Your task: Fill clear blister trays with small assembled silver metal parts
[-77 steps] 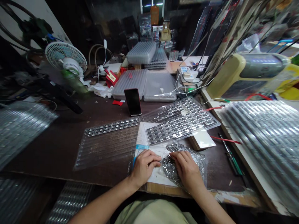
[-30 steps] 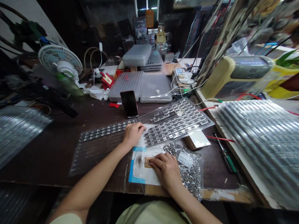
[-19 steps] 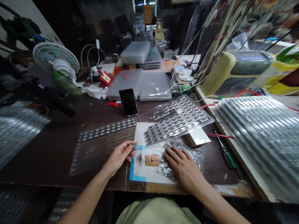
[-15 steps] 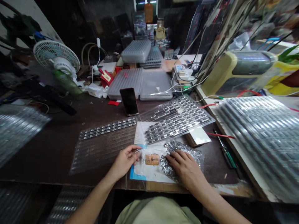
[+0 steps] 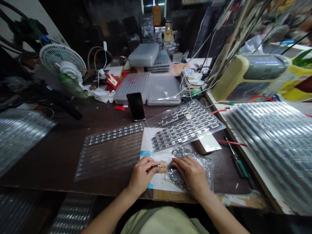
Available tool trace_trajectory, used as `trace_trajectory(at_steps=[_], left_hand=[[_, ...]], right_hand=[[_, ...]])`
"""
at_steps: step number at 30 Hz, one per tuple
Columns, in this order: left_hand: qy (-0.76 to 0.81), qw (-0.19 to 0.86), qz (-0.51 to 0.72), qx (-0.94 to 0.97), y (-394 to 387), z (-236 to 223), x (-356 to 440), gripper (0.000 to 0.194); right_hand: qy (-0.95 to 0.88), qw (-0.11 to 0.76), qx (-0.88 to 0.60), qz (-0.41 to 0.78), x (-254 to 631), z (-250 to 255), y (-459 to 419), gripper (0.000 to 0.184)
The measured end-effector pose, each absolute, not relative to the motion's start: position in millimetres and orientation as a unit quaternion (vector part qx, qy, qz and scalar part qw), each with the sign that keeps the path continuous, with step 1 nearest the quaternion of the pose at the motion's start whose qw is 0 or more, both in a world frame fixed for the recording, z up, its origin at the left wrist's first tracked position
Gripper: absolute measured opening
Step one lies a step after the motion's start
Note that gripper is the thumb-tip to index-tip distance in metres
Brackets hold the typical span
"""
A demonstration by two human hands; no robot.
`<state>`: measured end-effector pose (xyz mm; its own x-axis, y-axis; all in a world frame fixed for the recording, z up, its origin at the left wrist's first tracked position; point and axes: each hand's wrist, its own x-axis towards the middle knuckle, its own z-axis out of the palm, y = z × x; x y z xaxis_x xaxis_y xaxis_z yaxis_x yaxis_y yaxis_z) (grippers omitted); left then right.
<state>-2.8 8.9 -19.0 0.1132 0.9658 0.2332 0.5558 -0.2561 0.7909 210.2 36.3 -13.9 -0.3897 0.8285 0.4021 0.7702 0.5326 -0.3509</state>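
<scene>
My left hand (image 5: 143, 172) is closed in a pinch on a small shiny metal part (image 5: 159, 166), at the left side of a small tan block (image 5: 163, 168). The block lies on a white sheet (image 5: 156, 184) with blue patches, partly covered by my fingers. My right hand (image 5: 192, 174) rests on a clear plastic bag (image 5: 207, 165) full of small shiny metal pieces. Its thumb and fingertips are drawn together at the heap's left edge; what they hold, if anything, is hidden. Beyond the hands lies a clear tray (image 5: 185, 125) with rows of metal parts.
On the left lies another ribbed clear tray (image 5: 109, 156), its far rows filled. A phone (image 5: 136, 106) stands upright behind. A white box (image 5: 208, 143), a green-handled screwdriver (image 5: 240, 165) and stacked trays (image 5: 273, 130) are on the right. A fan (image 5: 63, 60) stands back left.
My left hand has moved right, from beside the tan block to over its left part, with the small metal part. My right hand stays at the bag, its fingers drawn closer together.
</scene>
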Motion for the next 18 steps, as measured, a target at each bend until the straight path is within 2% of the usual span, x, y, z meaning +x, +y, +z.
trace_trajectory(at_steps=[5, 18], left_hand=[[0.549, 0.228, 0.377, 0.710, 7, -18, 1, 0.015], [0.553, 0.187, 0.330, 0.742, 7, -10, 7, 0.013]], right_hand=[[-0.837, 0.261, -0.478, 0.048, 207, -12, 40, 0.018], [-0.796, 0.319, -0.465, 0.221, 203, -1, 35, 0.020]])
